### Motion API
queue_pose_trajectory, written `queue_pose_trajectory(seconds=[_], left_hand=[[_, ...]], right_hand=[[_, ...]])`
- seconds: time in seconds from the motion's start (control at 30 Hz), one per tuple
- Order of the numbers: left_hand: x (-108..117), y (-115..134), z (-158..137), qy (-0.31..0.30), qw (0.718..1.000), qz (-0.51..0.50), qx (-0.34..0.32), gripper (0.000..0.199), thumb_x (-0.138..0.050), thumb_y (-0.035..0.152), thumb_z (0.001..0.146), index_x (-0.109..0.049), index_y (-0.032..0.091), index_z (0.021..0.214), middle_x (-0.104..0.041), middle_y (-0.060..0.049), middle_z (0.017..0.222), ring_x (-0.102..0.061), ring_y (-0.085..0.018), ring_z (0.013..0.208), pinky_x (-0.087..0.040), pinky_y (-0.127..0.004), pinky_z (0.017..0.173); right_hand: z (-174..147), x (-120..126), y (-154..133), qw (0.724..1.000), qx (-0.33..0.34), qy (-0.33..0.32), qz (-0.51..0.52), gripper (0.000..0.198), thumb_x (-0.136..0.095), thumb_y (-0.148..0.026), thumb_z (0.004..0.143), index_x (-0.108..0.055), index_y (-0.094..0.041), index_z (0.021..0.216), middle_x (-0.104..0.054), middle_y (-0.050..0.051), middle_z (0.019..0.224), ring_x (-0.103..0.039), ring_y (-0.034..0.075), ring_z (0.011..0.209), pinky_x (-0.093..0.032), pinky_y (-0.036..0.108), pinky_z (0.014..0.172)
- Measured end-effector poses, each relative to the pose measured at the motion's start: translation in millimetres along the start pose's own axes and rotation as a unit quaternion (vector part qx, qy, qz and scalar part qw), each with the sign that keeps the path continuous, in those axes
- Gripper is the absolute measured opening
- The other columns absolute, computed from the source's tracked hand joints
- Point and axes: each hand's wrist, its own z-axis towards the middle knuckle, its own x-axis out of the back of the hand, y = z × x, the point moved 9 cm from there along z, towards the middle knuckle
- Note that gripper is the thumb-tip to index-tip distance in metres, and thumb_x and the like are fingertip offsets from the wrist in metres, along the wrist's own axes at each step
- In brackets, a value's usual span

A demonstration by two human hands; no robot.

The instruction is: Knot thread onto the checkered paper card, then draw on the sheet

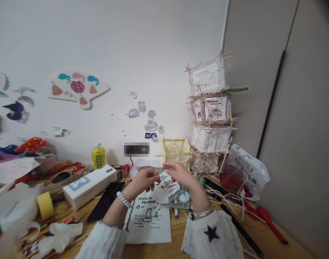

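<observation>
My left hand is raised over the table with its fingers curled together. Whatever they may hold is too small to make out. Facing it, my right hand has its fingers stretched out to the left and slightly bent, with no thing visible in them. Behind and below both hands stands a paper panel with a dark checkered border and black drawing, partly covered. Flat under my left forearm lies a white sheet with a boat drawing and handwriting. Scissors and a marker lie beside it.
A tall stick-and-paper lantern tower stands at the back right, next to a yellow stick frame. To the left are a white box, yellow tape and a bottle. White cables and a red strap lie right.
</observation>
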Motion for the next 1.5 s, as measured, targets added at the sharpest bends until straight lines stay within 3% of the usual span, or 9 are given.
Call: queue_pose_trajectory(seconds=[0.1, 0.3, 0.53, 0.67, 0.83, 1.1, 1.23, 1.4, 1.5], left_hand=[[-3, -2, -2, -0.016, 0.998, -0.058, 0.020, 0.033, -0.060, 0.046, 0.064, -0.050, 0.015, 0.069, -0.062, -0.003, 0.068, -0.059, -0.012, 0.050, -0.041, -0.021, 0.041], [3, -15, 2, -0.008, 0.992, -0.122, 0.041, 0.031, -0.066, 0.042, 0.064, -0.053, 0.014, 0.071, -0.065, -0.003, 0.066, -0.065, -0.017, 0.062, -0.049, -0.025, 0.053], [12, -20, 4, 0.012, 0.986, -0.154, 0.056, 0.031, -0.073, 0.033, 0.056, -0.052, 0.014, 0.069, -0.067, -0.002, 0.064, -0.066, -0.016, 0.059, -0.050, -0.025, 0.056], [17, -17, 1, 0.042, 0.984, -0.159, 0.064, 0.025, -0.066, 0.030, 0.066, -0.045, 0.016, 0.069, -0.067, -0.001, 0.060, -0.065, -0.014, 0.053, -0.049, -0.023, 0.052], [18, -10, -4, 0.076, 0.982, -0.158, 0.072, 0.017, -0.049, 0.029, 0.081, -0.036, 0.020, 0.075, -0.065, 0.000, 0.055, -0.065, -0.016, 0.051, -0.048, -0.023, 0.048], [24, -5, -9, 0.122, 0.973, -0.179, 0.081, 0.010, -0.040, 0.028, 0.084, -0.034, 0.022, 0.079, -0.061, 0.003, 0.050, -0.064, -0.018, 0.047, -0.049, -0.026, 0.047], [28, -1, -9, 0.119, 0.971, -0.201, 0.052, 0.014, -0.045, 0.030, 0.081, -0.035, 0.021, 0.080, -0.061, 0.002, 0.053, -0.063, -0.018, 0.046, -0.047, -0.025, 0.043], [30, 9, -8, 0.109, 0.979, -0.170, -0.003, 0.019, -0.053, 0.032, 0.077, -0.040, 0.019, 0.078, -0.063, 0.000, 0.064, -0.059, -0.013, 0.042, -0.036, -0.017, 0.031], [22, 8, -5, 0.088, 0.983, -0.163, 0.002, 0.020, -0.057, 0.031, 0.074, -0.043, 0.017, 0.074, -0.060, 0.001, 0.063, -0.059, -0.012, 0.043, -0.038, -0.018, 0.032]], right_hand=[[1, -25, 9, 0.989, -0.042, -0.093, 0.109, 0.028, -0.044, -0.016, 0.077, -0.060, -0.018, 0.100, -0.062, 0.000, 0.075, -0.047, 0.006, 0.045, -0.036, 0.019, 0.044], [4, -33, 13, 0.978, -0.058, -0.090, 0.180, 0.013, -0.048, -0.018, 0.073, -0.059, -0.015, 0.080, -0.054, -0.003, 0.060, -0.047, 0.006, 0.047, -0.038, 0.018, 0.047], [10, -18, 7, 0.996, 0.018, -0.023, 0.090, 0.011, -0.055, -0.024, 0.069, -0.059, -0.014, 0.073, -0.052, -0.002, 0.062, -0.044, 0.008, 0.052, -0.035, 0.021, 0.050], [12, -14, 6, 0.998, 0.031, 0.008, 0.049, 0.009, -0.056, -0.023, 0.068, -0.059, -0.014, 0.069, -0.052, -0.001, 0.061, -0.044, 0.010, 0.056, -0.034, 0.021, 0.053], [10, -17, 2, 0.999, 0.030, 0.003, 0.011, 0.010, -0.056, -0.024, 0.069, -0.059, -0.014, 0.068, -0.046, -0.004, 0.055, -0.039, 0.008, 0.052, -0.030, 0.020, 0.050], [4, -28, -9, 0.999, 0.015, -0.023, -0.020, 0.011, -0.060, -0.025, 0.068, -0.059, -0.014, 0.064, -0.040, -0.006, 0.050, -0.033, 0.007, 0.049, -0.024, 0.020, 0.047], [7, -30, -9, 0.999, 0.020, -0.016, -0.028, 0.014, -0.060, -0.028, 0.068, -0.059, -0.014, 0.064, -0.039, -0.006, 0.048, -0.033, 0.007, 0.047, -0.022, 0.020, 0.045], [10, -25, -9, 0.998, 0.035, 0.036, -0.030, 0.025, -0.060, -0.039, 0.069, -0.059, -0.015, 0.063, -0.038, -0.006, 0.047, -0.033, 0.007, 0.046, -0.023, 0.020, 0.045], [11, -22, -10, 0.997, 0.039, 0.058, -0.014, 0.018, -0.059, -0.033, 0.069, -0.060, -0.015, 0.064, -0.041, -0.006, 0.048, -0.035, 0.008, 0.046, -0.025, 0.020, 0.045]])
